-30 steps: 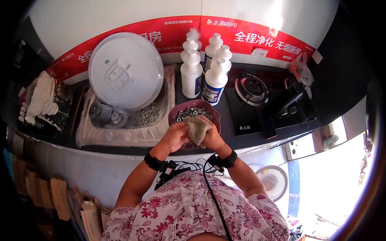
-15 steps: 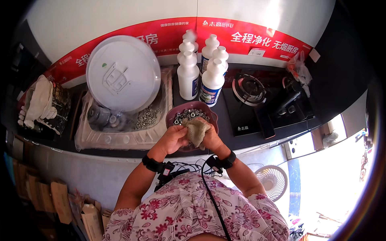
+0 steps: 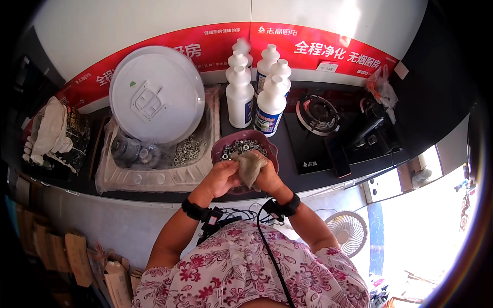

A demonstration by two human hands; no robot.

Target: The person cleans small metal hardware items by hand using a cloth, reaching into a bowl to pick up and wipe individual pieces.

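Both hands meet over the near side of a dark red plastic bowl. In the bowl lies a heap of metal nuts. A greyish-tan cloth is bunched between the hands. My left hand is closed with thumb and fingers pinching the cloth's left side. My right hand is closed round its right side. Whether a nut sits inside the cloth's folds is hidden. To the left, more nuts lie in a plastic-wrapped sink.
A large round white lid leans in the sink, beside clear-wrapped parts. Several white bottles stand behind the bowl. At right is a black gas hob with a phone. Pale gloves lie far left. A fan stands below.
The cloth has shifted slightly in my fingers and its folds look different. Both hands stay almost in the same place over the bowl.
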